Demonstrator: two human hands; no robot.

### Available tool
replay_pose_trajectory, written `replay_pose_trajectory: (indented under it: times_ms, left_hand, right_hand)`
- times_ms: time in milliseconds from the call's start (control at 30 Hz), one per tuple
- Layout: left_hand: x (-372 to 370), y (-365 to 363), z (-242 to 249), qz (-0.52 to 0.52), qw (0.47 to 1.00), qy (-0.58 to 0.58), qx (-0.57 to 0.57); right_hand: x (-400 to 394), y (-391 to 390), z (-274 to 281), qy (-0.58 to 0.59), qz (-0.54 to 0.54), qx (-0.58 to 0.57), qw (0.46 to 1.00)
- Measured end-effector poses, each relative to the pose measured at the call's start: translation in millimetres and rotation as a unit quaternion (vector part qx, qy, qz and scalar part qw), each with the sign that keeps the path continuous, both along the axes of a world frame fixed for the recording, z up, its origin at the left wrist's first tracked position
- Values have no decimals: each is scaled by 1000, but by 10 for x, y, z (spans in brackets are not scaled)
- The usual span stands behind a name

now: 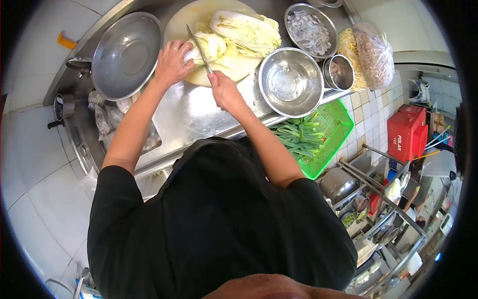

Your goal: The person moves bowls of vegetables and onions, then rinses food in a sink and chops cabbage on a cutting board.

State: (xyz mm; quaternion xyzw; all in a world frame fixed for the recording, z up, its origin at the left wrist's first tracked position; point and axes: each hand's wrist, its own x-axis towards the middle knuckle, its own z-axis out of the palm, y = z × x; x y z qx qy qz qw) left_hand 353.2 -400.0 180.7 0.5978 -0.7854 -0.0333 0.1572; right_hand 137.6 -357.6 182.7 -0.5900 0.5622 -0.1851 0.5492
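A round cutting board (177,27) lies on the steel counter with pale cabbage on it. My left hand (173,62) presses on a piece of cabbage (212,46) at the board's left side, its fingers bent over the near end. In my right hand (226,91) is the handle of a knife (195,42), whose blade lies across that piece, pointing up and left. Beyond it, toward the right, rests a larger cabbage portion (246,31). An open steel bowl (291,82) stands right of the board.
A large metal bowl (127,55) sits at the left, above a sink with plastic bags (104,117). At the right are a bowl of greyish strips (309,32), a small pot (338,72) and bagged food (373,57). A green basket (323,144) holds leafy greens (300,138).
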Motion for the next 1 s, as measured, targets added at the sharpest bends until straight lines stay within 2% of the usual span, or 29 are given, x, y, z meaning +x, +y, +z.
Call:
replay_pose_trajectory:
  times_ms: [67,233,367,500,667,833,900,967,1000]
  left_hand:
    - [31,-14,30,-8,999,38,-11]
    - [138,86,-107,-28,980,175,-88]
    - [208,122,-106,-5,973,208,-96]
    - [214,144,-77,-18,979,187,-77]
    - [212,94,-123,-6,985,160,-62]
    - [191,95,-72,-7,987,153,-53]
    - [194,66,-114,-8,987,150,-55]
    - [215,53,-175,-13,985,157,-68]
    - [227,60,-221,-19,983,168,-78]
  right_hand:
    - [-1,52,49,7,-7,-16,1000]
    - [-522,467,359,28,5,85,996]
    - [-576,578,711,3,-19,125,992]
    - [-429,535,899,-25,-27,69,997]
    - [-252,448,928,1,7,74,997]
    - [-263,518,786,36,6,23,999]
    - [-198,451,640,40,9,-23,999]
    - [-16,324,250,36,13,-109,993]
    - [52,231,214,36,14,-33,999]
